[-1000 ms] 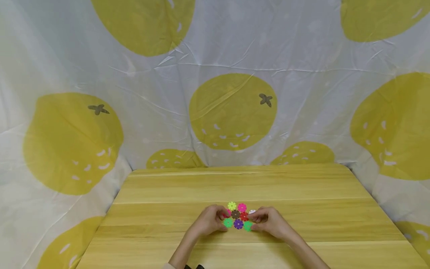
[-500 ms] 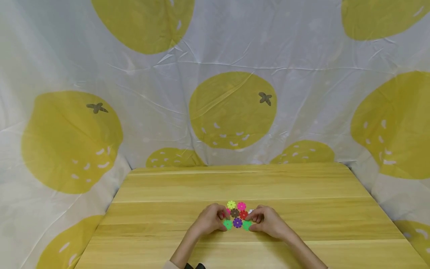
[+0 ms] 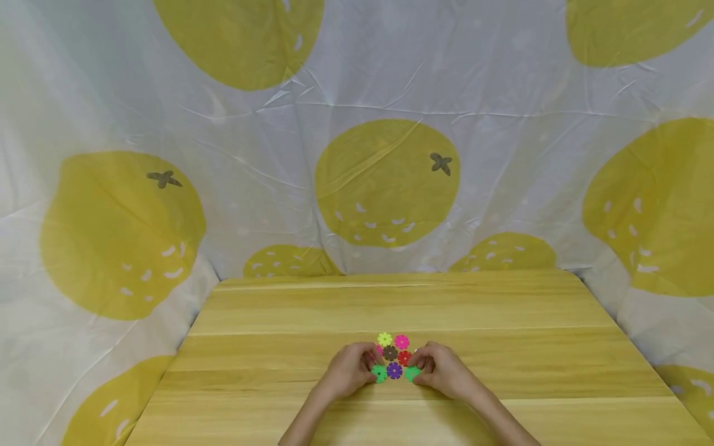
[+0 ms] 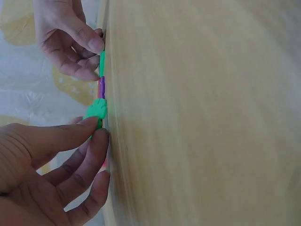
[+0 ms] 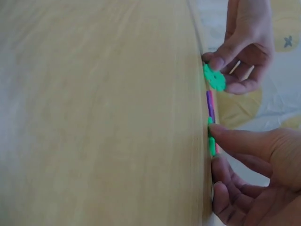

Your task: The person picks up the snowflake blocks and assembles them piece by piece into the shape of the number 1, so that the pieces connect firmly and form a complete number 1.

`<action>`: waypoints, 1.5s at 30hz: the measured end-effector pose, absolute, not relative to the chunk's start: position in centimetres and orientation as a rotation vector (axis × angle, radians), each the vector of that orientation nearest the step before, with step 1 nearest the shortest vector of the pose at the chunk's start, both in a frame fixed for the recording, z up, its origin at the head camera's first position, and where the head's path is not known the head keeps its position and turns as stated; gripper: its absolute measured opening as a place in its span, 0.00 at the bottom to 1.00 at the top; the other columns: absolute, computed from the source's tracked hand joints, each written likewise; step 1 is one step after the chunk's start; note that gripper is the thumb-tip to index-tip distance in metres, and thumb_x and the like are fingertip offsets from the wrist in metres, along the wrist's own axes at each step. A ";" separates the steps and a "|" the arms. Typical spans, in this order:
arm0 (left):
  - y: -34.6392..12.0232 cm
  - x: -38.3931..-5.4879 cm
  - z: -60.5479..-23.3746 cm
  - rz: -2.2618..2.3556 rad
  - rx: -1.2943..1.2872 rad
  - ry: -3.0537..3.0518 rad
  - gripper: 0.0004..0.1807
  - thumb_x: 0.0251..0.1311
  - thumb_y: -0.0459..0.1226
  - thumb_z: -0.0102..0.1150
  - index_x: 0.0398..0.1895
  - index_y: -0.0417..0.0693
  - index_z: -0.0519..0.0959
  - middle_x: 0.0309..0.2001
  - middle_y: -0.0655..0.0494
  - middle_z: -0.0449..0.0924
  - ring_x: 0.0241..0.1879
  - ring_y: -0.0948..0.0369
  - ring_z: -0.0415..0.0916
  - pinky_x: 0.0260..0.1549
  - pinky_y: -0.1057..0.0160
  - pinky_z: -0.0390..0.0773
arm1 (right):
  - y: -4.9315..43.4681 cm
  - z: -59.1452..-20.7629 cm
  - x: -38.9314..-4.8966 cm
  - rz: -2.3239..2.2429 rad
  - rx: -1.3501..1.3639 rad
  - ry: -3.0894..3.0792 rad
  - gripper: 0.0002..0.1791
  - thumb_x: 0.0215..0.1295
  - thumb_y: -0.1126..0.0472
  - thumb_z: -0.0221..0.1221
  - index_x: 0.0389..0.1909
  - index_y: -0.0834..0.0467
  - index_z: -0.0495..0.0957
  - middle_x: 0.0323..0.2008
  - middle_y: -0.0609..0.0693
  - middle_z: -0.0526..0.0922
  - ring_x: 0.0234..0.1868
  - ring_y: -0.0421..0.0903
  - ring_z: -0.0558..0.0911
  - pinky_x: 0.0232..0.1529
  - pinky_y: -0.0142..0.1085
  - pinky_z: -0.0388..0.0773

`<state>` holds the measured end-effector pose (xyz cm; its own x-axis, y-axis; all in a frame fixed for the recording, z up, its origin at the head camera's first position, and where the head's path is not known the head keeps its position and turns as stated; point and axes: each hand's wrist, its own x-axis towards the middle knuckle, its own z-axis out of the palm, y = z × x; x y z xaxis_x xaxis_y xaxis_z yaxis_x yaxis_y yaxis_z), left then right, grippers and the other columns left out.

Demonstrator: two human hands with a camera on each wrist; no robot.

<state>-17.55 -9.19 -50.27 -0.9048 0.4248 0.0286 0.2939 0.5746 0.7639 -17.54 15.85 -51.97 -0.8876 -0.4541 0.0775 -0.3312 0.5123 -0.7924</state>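
My left hand (image 3: 350, 370) pinches a green plastic snowflake disc (image 3: 380, 373) between thumb and fingers. That disc is tilted on edge in both wrist views, its slotted face showing in the right wrist view. Opposite, my right hand (image 3: 444, 371) pinches another green snowflake disc (image 3: 412, 373), which lies flatter along the table. Between the two sits a purple disc (image 3: 394, 370). Behind them are a brown disc (image 3: 390, 353), a red disc (image 3: 404, 358), a yellow disc (image 3: 385, 339) and a pink disc (image 3: 401, 341). Fingers partly hide a pink disc at left and a white one at right.
The discs form a small cluster on a wooden table (image 3: 268, 310). A white cloth (image 3: 502, 155) with large yellow fruit prints hangs behind the table and down its sides.
The left green disc has shifted slightly toward me, along with my left hand. My right fingers now cover more of the white disc. The other discs hold nearly the same places.
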 end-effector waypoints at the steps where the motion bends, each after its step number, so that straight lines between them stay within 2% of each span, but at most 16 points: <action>1: -9.2 -17.5 -50.3 1.253 0.619 2.643 0.15 0.45 0.21 0.74 0.34 0.44 0.85 0.29 0.52 0.83 0.27 0.71 0.73 0.29 0.72 0.75 | 15.9 -52.0 -17.5 -1.309 -0.678 2.613 0.12 0.53 0.70 0.75 0.39 0.62 0.86 0.31 0.50 0.78 0.29 0.34 0.73 0.31 0.27 0.73; 8: -9.5 -17.1 -49.9 1.295 0.598 2.666 0.15 0.49 0.21 0.70 0.41 0.39 0.87 0.27 0.55 0.84 0.25 0.72 0.72 0.27 0.72 0.75 | 15.8 -52.0 -17.3 -1.318 -0.642 2.611 0.16 0.49 0.70 0.77 0.35 0.59 0.81 0.33 0.50 0.78 0.29 0.35 0.74 0.33 0.27 0.75; 10: -9.6 -17.1 -49.8 1.334 0.571 2.636 0.16 0.50 0.20 0.68 0.42 0.38 0.87 0.28 0.54 0.84 0.25 0.70 0.76 0.26 0.73 0.76 | 15.7 -51.9 -17.3 -1.316 -0.644 2.621 0.17 0.49 0.71 0.77 0.36 0.59 0.80 0.32 0.50 0.78 0.29 0.35 0.74 0.32 0.27 0.76; 13: -9.8 -17.1 -49.7 1.473 0.522 2.517 0.15 0.53 0.19 0.63 0.44 0.36 0.86 0.31 0.50 0.83 0.26 0.58 0.84 0.23 0.73 0.77 | 15.7 -51.9 -17.3 -1.314 -0.675 2.625 0.15 0.52 0.72 0.75 0.38 0.60 0.80 0.30 0.50 0.80 0.29 0.34 0.74 0.31 0.27 0.76; 15: -9.8 -17.2 -49.6 1.596 0.482 2.413 0.14 0.58 0.19 0.61 0.46 0.33 0.86 0.34 0.45 0.82 0.29 0.49 0.88 0.23 0.71 0.81 | 15.7 -51.9 -17.4 -1.313 -0.703 2.617 0.14 0.54 0.72 0.74 0.39 0.60 0.82 0.29 0.49 0.80 0.29 0.32 0.74 0.30 0.27 0.76; 17: -9.8 -17.3 -49.5 1.716 0.441 2.318 0.13 0.61 0.20 0.61 0.49 0.31 0.85 0.37 0.42 0.81 0.33 0.41 0.88 0.27 0.65 0.87 | 15.8 -51.9 -17.4 -1.334 -0.704 2.591 0.12 0.56 0.71 0.73 0.41 0.61 0.85 0.29 0.48 0.81 0.29 0.31 0.74 0.30 0.27 0.76; 19: -9.7 -17.5 -49.4 1.822 0.403 2.242 0.13 0.63 0.22 0.62 0.51 0.30 0.84 0.38 0.41 0.81 0.35 0.38 0.88 0.35 0.59 0.90 | 15.9 -51.9 -17.6 -1.395 -0.666 2.553 0.12 0.57 0.69 0.73 0.42 0.61 0.86 0.29 0.48 0.82 0.28 0.32 0.75 0.30 0.27 0.77; 23: -9.6 -17.8 -49.0 1.959 0.313 2.137 0.15 0.64 0.25 0.65 0.54 0.30 0.83 0.38 0.43 0.80 0.38 0.38 0.89 0.41 0.54 0.89 | 15.9 -51.7 -17.8 -1.657 -0.521 2.395 0.14 0.61 0.70 0.70 0.47 0.67 0.85 0.31 0.53 0.84 0.28 0.35 0.81 0.32 0.32 0.85; 28: -9.5 -17.9 -48.7 1.977 0.280 2.165 0.19 0.63 0.26 0.68 0.58 0.33 0.83 0.37 0.45 0.80 0.36 0.42 0.89 0.40 0.55 0.90 | 15.8 -51.3 -17.8 -1.923 -0.377 2.141 0.18 0.65 0.74 0.65 0.54 0.76 0.78 0.36 0.59 0.83 0.35 0.44 0.89 0.42 0.42 0.89; 34: -9.2 -17.6 -48.7 1.995 0.277 2.184 0.15 0.63 0.26 0.68 0.53 0.32 0.85 0.39 0.42 0.83 0.37 0.40 0.89 0.38 0.60 0.89 | 15.0 -51.0 -17.4 -1.993 -0.298 2.081 0.23 0.66 0.70 0.66 0.60 0.74 0.76 0.40 0.60 0.84 0.37 0.46 0.91 0.43 0.39 0.89; 37: -8.9 -17.5 -48.7 1.996 0.318 2.230 0.13 0.62 0.25 0.67 0.50 0.32 0.86 0.42 0.37 0.86 0.40 0.38 0.88 0.39 0.63 0.89 | 14.7 -50.9 -17.3 -2.016 -0.276 2.082 0.24 0.66 0.67 0.68 0.60 0.74 0.77 0.41 0.60 0.85 0.38 0.46 0.91 0.44 0.38 0.89; 41: -8.6 -17.4 -48.7 1.953 0.394 2.372 0.12 0.59 0.24 0.69 0.47 0.32 0.87 0.43 0.33 0.88 0.41 0.43 0.89 0.39 0.68 0.88 | 14.4 -50.6 -17.2 -2.020 -0.274 2.095 0.26 0.64 0.65 0.70 0.60 0.74 0.78 0.42 0.64 0.87 0.41 0.50 0.91 0.47 0.40 0.88; 45: -8.3 -17.3 -48.5 1.924 0.435 2.441 0.11 0.58 0.24 0.70 0.44 0.32 0.88 0.42 0.35 0.89 0.40 0.47 0.90 0.39 0.69 0.87 | 14.4 -50.3 -17.1 -2.008 -0.296 2.098 0.28 0.64 0.64 0.70 0.61 0.73 0.76 0.45 0.67 0.88 0.44 0.50 0.91 0.50 0.40 0.87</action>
<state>-17.27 -8.29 -48.53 -0.9616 0.2178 0.1669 0.2132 0.2100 0.9542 -17.10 14.40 -50.35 -0.9549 -0.2961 -0.0211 0.0081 0.0452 -0.9989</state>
